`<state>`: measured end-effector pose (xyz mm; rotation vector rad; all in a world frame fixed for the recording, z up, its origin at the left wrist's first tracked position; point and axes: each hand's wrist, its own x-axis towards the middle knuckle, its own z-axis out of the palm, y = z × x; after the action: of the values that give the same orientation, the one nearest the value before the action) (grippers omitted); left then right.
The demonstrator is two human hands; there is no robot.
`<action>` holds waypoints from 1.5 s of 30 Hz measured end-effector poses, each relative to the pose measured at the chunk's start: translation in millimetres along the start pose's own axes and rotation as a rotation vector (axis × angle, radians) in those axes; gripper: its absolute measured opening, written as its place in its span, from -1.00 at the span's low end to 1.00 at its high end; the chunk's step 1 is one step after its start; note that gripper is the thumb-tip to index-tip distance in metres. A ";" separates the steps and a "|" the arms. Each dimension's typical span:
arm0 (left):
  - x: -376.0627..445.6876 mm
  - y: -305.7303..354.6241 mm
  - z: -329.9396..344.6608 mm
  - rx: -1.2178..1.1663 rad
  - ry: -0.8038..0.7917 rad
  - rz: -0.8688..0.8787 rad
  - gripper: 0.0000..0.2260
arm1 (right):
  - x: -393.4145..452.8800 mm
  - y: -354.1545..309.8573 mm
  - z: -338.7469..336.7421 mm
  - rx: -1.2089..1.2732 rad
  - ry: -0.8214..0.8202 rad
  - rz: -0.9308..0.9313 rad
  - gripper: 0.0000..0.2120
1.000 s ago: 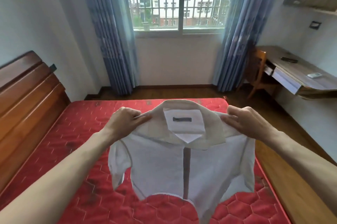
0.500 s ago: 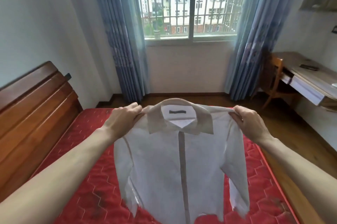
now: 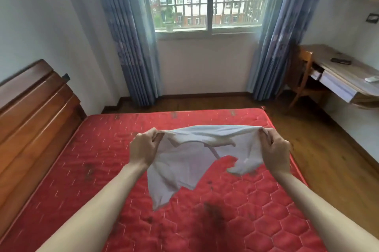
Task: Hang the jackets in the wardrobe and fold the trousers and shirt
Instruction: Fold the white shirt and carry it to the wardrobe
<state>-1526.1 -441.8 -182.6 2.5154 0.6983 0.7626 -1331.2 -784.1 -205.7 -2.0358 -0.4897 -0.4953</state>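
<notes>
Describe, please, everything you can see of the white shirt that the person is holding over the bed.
The white shirt looks like thin, light woven cloth. It is held in the air above the red mattress, stretched between the left hand and the right hand, each gripping one end of its top edge. Below that edge it billows and hangs unevenly, one part trailing down to the left and a shorter flap on the right. It appears clear of the bed.

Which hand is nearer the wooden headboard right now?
Left. The left hand grips the shirt on the side toward the headboard; the right hand grips the shirt's opposite end, toward the desk.
</notes>
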 end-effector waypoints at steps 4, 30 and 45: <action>-16.8 -32.7 6.0 -0.099 -0.373 -0.105 -0.63 | -23.1 23.3 -20.2 -0.073 -0.171 0.023 -0.74; -39.3 -258.0 335.6 0.019 -0.813 -0.379 -0.58 | -68.0 298.8 233.1 -0.650 -1.059 0.113 -0.76; -52.5 -326.5 549.2 0.406 -0.285 -0.215 -0.79 | -124.9 431.8 423.8 -0.591 -0.644 -0.122 -0.69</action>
<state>-1344.8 -347.4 -790.2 2.7607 1.0840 0.1914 -1146.3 -634.5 -775.9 -2.7512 -0.9378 -0.0260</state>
